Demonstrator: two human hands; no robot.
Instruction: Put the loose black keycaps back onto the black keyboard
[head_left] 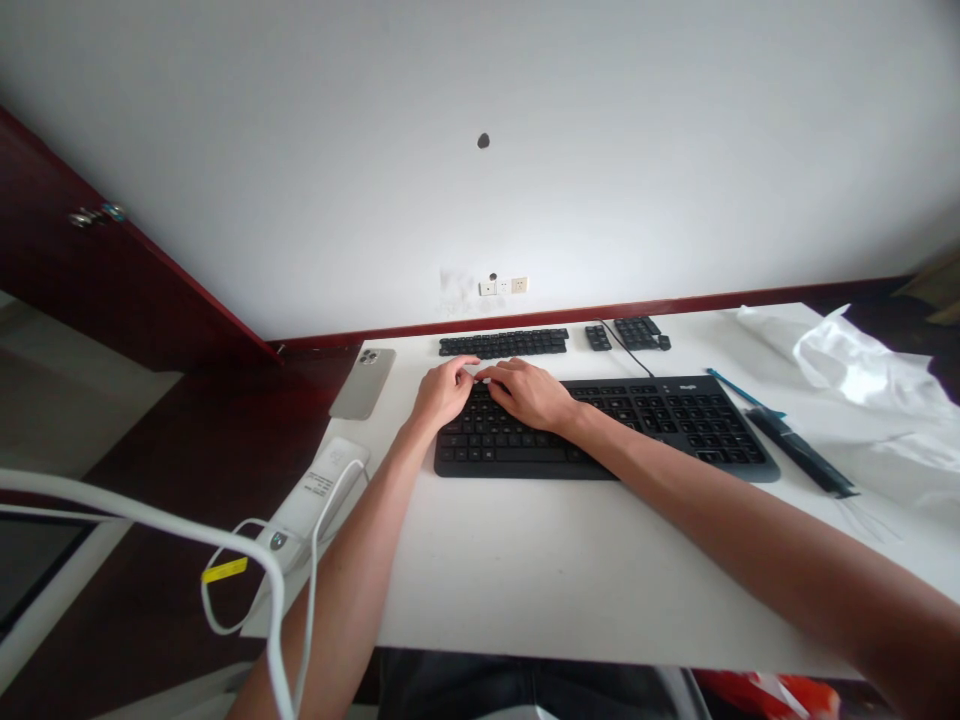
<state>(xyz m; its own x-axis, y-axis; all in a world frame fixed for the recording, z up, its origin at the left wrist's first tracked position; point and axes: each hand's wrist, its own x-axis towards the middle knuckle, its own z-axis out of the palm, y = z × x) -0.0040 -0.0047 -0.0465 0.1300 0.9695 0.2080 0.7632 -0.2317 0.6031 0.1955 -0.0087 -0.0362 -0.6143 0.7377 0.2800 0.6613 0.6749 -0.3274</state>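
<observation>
The hands [444,390], nearly meeting, any pinch hidden, could slip off the black keyboard [630,407], scattering loose keycaps [504,344] just beyond.

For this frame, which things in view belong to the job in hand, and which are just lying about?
With the job:
- keyboard, left hand and right hand at its far edge
- loose keys behind it
- probably blue stick and black brush-like tool

Lying about, seemingly:
- phone
- white box
- crumpled plastic
</observation>
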